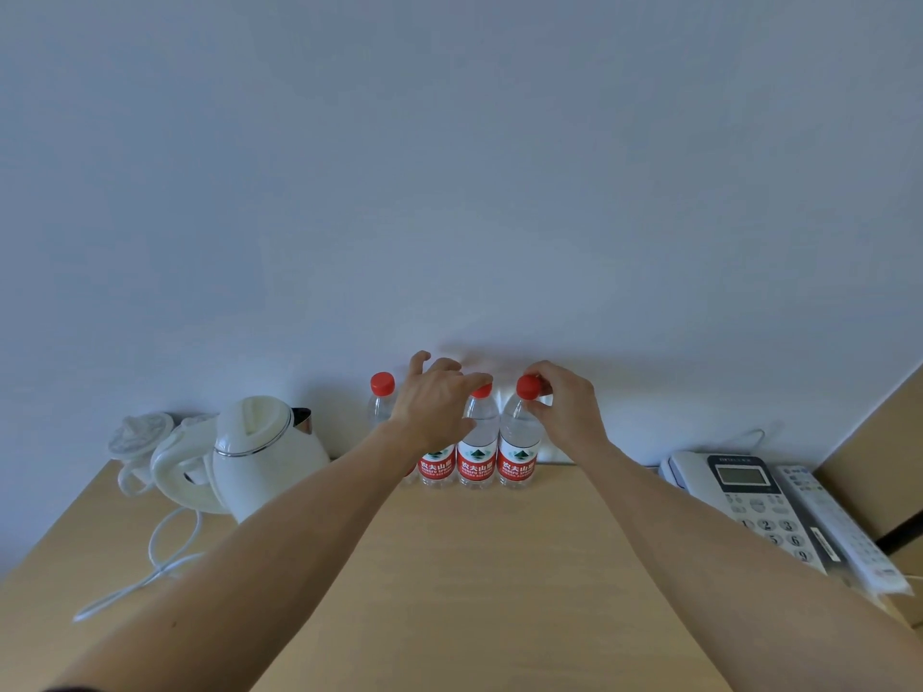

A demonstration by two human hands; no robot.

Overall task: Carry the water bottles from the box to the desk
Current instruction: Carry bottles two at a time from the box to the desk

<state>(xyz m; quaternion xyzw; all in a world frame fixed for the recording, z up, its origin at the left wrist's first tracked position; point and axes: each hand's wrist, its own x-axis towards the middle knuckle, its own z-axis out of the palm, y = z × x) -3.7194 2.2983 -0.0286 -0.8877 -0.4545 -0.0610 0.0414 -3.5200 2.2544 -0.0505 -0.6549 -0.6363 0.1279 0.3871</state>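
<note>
Several clear water bottles with red caps and red labels stand upright in a row on the wooden desk (pixel 479 566), against the wall. The leftmost bottle (pixel 381 402) stands free. My left hand (pixel 437 407) hovers over the second bottle (pixel 436 467) with its fingers spread, hiding that cap; its forefinger reaches the cap of the third bottle (pixel 478 442). My right hand (pixel 564 407) pinches the neck of the rightmost bottle (pixel 519 442) just under its cap. The box is out of view.
A white electric kettle (pixel 264 452) with its base (pixel 142 432) and cord (pixel 150 566) sits at the desk's left. A desk phone (pixel 749 496) and a remote control (pixel 839 531) lie at the right. A tan panel (pixel 884 442) rises at the far right.
</note>
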